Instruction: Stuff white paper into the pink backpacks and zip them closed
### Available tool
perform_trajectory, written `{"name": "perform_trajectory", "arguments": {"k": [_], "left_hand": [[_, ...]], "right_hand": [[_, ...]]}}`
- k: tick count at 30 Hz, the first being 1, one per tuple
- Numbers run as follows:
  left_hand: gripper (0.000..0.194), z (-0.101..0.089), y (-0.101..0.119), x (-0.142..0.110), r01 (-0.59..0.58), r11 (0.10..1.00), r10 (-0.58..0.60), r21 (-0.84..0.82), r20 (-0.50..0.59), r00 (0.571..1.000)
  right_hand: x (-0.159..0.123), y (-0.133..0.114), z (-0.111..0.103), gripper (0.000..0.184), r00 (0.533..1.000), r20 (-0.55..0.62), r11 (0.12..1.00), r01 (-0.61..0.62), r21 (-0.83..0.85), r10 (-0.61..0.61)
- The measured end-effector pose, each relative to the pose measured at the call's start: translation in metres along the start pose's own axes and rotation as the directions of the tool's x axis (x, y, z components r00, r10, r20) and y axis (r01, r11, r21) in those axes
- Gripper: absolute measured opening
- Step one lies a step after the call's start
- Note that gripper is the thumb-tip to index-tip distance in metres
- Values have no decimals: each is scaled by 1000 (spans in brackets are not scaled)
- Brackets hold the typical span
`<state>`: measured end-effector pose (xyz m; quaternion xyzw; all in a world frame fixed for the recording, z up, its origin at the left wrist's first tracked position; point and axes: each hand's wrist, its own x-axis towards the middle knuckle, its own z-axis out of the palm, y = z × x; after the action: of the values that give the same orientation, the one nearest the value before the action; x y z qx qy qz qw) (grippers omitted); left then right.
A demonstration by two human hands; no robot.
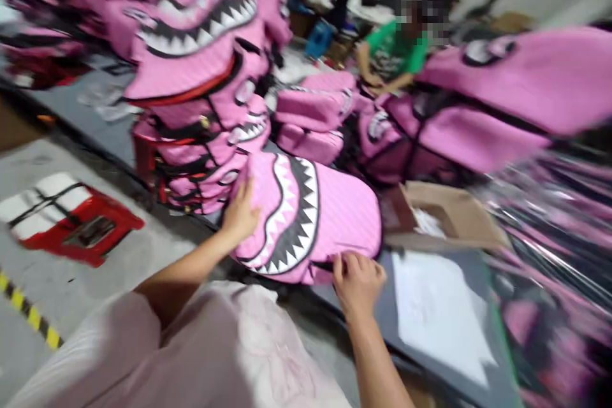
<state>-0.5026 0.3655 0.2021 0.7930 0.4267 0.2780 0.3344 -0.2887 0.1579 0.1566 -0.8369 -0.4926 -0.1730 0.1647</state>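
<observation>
A pink backpack [342, 204] with a black-and-white shark-mouth print lies in front of me on the grey table. My left hand [242, 215] grips its left end, thumb on the print and fingers along the edge. At the near right edge, beside a short dark strip, my right hand [358, 279] has its fingers curled in a pinch on the bag. What exactly lies between those fingertips is hidden. Just behind my left hand rises a stack of similar pink backpacks [196, 70], their sides showing red and black trim.
An open cardboard box [459, 220] and white paper sheets [435, 312] are on the table to the right. More pink bags [502, 95] are piled beyond, near a person in a green shirt [396, 48]. A red-and-white crate-like object [81, 223] sits on the floor at left.
</observation>
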Motion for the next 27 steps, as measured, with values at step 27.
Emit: {"name": "perform_trajectory", "arguments": {"k": [27], "left_hand": [[77, -10, -15, 8, -48, 997, 41, 67, 103, 994]], "right_hand": [[-35, 46, -31, 20, 985, 56, 924, -134, -359, 165]]}}
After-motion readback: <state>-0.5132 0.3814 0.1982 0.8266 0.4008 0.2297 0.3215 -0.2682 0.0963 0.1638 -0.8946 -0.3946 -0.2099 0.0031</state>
